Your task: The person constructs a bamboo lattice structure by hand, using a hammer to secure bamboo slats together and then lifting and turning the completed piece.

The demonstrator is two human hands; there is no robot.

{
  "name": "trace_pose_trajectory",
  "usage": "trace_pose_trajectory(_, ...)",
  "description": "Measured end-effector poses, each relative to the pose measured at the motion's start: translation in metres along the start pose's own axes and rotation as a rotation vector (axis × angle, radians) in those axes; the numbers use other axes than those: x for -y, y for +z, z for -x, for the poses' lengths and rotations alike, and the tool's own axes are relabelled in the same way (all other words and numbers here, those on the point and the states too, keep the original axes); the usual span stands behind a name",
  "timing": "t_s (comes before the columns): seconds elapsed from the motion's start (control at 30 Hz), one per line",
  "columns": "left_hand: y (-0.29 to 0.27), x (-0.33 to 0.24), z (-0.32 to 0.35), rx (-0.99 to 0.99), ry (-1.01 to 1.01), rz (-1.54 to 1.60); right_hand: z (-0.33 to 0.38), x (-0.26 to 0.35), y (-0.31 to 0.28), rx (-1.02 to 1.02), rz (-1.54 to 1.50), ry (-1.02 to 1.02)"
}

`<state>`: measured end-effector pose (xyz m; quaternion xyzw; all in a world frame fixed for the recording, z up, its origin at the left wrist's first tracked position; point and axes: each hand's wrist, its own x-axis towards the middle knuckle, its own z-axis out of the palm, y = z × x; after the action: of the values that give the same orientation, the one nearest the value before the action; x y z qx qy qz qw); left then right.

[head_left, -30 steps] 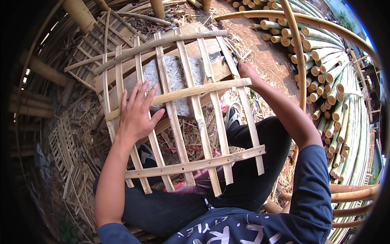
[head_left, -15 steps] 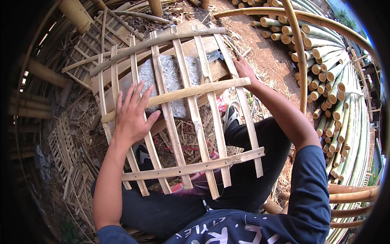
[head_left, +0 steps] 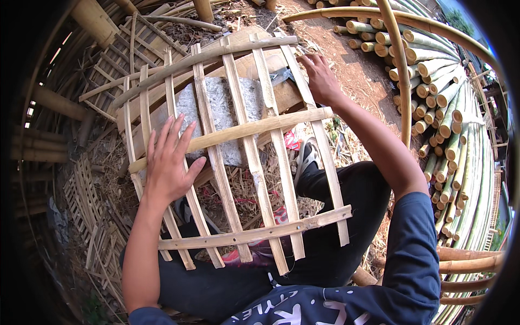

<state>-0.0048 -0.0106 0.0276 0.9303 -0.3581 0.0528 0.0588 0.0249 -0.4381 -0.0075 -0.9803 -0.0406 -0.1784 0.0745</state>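
Note:
A panel of several pale bamboo slats [head_left: 254, 179] crossed by three bamboo rails lies over my lap, its far part above a rough grey block [head_left: 225, 116]. Palm down, my left hand [head_left: 170, 165] rests on the panel's left slats by the end of the middle rail [head_left: 244, 131]. Its fingers are stretched and apart. At the far right side, my right hand [head_left: 323, 81] is beside the outermost slat with fingers loosely extended and nothing visible in them. The near rail [head_left: 260, 234] has small dark holes or nail heads.
Under the block is a wooden board [head_left: 122, 122], with a small dark tool-like item [head_left: 281, 76] on it. Stacked bamboo poles [head_left: 447, 97] fill the right, behind a curved pole [head_left: 402, 76]. Slatted panels [head_left: 116, 67] lie far left. Bamboo scraps [head_left: 103, 227] litter the ground.
The panel has shifted slightly left and toward me, its near rail lower. My right hand has left the outer slat's edge, moving up with fingers opened. My left hand stays on the slats.

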Motion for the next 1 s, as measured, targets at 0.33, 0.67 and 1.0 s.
trace_pose_trajectory(0.33,-0.002,0.002,-0.001,0.034,0.0,-0.011,-0.019,-0.007,0.041,-0.006,-0.125,-0.176)
trace_pose_trajectory(0.67,0.001,0.004,-0.002,0.025,0.004,0.012,-0.036,-0.009,0.071,-0.075,0.084,-0.243)
trace_pose_trajectory(1.0,0.001,0.004,-0.003,-0.004,0.002,0.048,-0.04,0.002,0.065,0.086,0.044,-0.132)
